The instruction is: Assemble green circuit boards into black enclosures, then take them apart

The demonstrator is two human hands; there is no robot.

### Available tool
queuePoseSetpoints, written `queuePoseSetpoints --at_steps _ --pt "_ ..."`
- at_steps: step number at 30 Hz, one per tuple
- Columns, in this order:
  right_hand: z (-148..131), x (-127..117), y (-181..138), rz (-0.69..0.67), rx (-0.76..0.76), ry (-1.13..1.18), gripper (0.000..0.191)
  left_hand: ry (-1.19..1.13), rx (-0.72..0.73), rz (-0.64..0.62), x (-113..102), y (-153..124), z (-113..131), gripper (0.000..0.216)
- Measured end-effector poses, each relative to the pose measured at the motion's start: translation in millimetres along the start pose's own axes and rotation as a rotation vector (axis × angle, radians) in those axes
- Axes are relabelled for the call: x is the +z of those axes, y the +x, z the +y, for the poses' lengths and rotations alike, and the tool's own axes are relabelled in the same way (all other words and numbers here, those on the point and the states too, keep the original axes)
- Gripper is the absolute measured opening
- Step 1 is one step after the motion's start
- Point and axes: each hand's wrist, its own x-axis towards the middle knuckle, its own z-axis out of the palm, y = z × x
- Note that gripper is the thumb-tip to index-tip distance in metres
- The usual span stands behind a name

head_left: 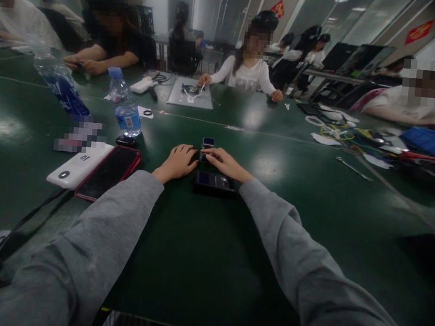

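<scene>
A small dark device with a little screen (208, 142) rests on the green table in front of me. My right hand (225, 163) is closed at its near part, the thumb and forefinger drawn together on it. The fingers cover most of that part. Just left of it, my left hand (178, 162) lies palm down on the table, fingers stretched out and holding nothing visible. Between my wrists, close under the right hand, sits a black box-shaped device with a display and small keys (216, 181).
To the left are a red-cased phone (108, 172), a white power bank (80, 165) with a cable, and two water bottles, the nearer one (125, 107) blue-capped. A wrench (354, 169) and tangled cables (379, 141) lie to the right. Another person (248, 74) works across the table.
</scene>
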Motion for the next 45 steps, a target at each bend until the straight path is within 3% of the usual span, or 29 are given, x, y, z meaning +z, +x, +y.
queuePoseSetpoints --at_steps 4,11,15,23,30,37,45 --pt "8.8 -0.1 -8.0 0.076 0.058 0.100 0.050 -0.003 0.003 0.002 0.3 -0.3 -0.3 0.047" --pt "25.3 -36.3 -55.2 0.166 0.221 0.044 0.049 -0.010 -0.007 -0.023 -1.3 0.6 -0.6 0.050" --pt "20.5 -42.5 -71.7 0.238 0.231 0.034 0.056 -0.020 -0.001 -0.034 -2.1 1.2 -1.1 0.051" --pt "-12.2 -12.9 -43.9 0.105 0.079 0.047 0.050 -0.021 -0.008 -0.026 -1.7 0.9 -0.6 0.051" --pt "1.0 -11.3 -49.3 0.311 0.102 0.012 0.028 -0.019 -0.010 -0.035 -1.3 1.4 -1.0 0.051" --pt "5.3 -8.9 -51.5 0.369 0.249 0.113 0.055 -0.015 -0.012 -0.028 -0.3 0.6 -0.6 0.050" --pt "10.0 -10.0 -50.9 0.386 0.314 0.013 0.044 -0.018 -0.010 -0.018 2.8 1.8 -3.0 0.050"
